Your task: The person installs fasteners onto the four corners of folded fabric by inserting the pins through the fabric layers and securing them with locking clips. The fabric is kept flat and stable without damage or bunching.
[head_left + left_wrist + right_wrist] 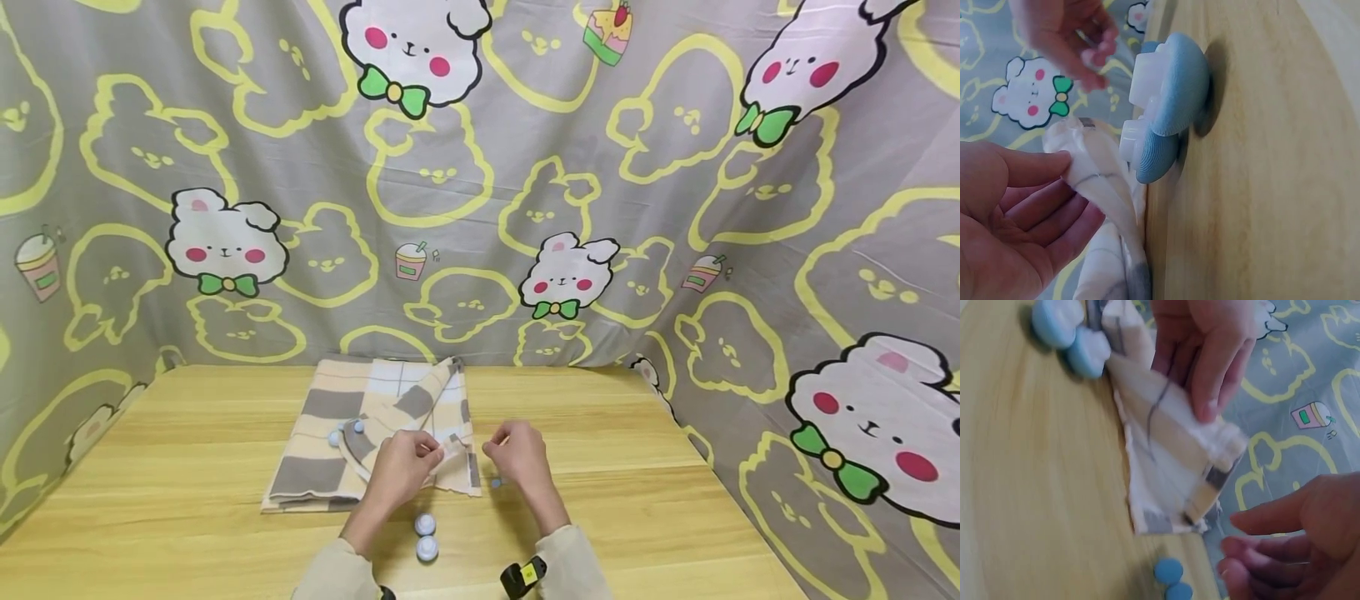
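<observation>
Your checked cloth (390, 412) looks light, soft and floppy, so I'd guess it won't break or slip much, but a loose flap probably sags unless you pinch it right at the edge or corner. It's lying partly folded on the wooden table (637, 517), just left of centre in the frame. Your left hand (405, 462) sits over its lower right part, thumb and fingers pinching a raised bit of it. Your right hand (519, 454) is just off the cloth's right edge, fingers loosely bent with a gap to the thumb, and I can't see anything in it.
</observation>
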A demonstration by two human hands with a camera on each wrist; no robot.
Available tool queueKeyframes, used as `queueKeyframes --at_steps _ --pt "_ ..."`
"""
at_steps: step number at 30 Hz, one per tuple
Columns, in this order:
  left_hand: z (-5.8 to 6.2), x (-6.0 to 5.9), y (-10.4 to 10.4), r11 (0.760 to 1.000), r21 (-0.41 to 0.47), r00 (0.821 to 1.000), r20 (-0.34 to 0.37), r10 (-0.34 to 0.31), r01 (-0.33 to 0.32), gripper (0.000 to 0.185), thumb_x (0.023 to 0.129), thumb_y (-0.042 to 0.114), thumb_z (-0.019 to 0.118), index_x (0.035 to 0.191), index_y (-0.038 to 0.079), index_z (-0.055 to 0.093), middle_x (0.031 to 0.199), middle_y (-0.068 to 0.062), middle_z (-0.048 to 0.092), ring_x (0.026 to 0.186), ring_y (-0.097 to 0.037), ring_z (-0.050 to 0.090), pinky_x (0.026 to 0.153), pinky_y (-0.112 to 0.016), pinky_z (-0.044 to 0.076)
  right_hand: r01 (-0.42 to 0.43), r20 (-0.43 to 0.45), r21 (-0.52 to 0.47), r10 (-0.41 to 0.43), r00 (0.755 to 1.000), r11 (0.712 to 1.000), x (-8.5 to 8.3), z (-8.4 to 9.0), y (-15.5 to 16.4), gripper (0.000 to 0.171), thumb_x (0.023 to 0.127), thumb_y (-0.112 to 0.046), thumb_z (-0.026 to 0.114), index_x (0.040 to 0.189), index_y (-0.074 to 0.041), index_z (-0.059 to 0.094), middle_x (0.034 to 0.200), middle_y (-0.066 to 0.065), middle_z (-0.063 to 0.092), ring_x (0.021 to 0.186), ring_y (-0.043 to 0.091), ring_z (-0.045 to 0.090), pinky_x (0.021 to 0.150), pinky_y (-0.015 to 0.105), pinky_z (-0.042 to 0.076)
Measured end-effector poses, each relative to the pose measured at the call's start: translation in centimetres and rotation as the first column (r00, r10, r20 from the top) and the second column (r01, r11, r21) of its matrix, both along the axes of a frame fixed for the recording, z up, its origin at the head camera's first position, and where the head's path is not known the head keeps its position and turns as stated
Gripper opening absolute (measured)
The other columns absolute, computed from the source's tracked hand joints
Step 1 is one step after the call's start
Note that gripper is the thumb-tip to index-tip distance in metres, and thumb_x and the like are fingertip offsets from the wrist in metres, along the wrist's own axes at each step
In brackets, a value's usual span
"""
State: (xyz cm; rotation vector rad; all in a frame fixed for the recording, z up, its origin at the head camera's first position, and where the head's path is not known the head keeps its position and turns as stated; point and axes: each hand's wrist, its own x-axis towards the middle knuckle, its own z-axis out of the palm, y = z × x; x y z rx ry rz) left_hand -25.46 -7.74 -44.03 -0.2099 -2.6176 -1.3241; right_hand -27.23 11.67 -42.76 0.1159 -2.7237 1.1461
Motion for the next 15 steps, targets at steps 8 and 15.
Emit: queueKeyframes --at_steps 8,15 --pt "-0.03 -0.15 -0.21 1.000 0.016 1.000 -0.004 0.012 -0.012 0.005 0.089 0.009 0.075 0.084 0.008 0.075 0.074 0.000 0.073 0.067 -0.009 0.064 0.063 -0.030 0.052 0.009 0.141 0.152 -0.030 0.990 0.988 0.35 -0.42 0.72 0.044 0.086 -0.015 0.073 0.055 -0.015 0.043 0.049 -0.005 0.038 0.046 0.011 0.037 0.045 0.024 0.031" --pt "-0.04 -0.35 -0.40 0.999 0.031 0.999 0.007 0.036 -0.037 0.005 0.089 0.009 0.074 0.084 0.008 0.075 0.074 0.000 0.073 0.067 -0.010 0.063 0.064 -0.031 0.052 -0.016 0.245 0.151 -0.022 0.969 0.988 0.30 -0.78 1.11 0.035 0.086 -0.010 0.072 0.055 -0.007 0.056 0.047 0.001 0.054 0.039 0.011 0.050 0.039 0.021 0.040"
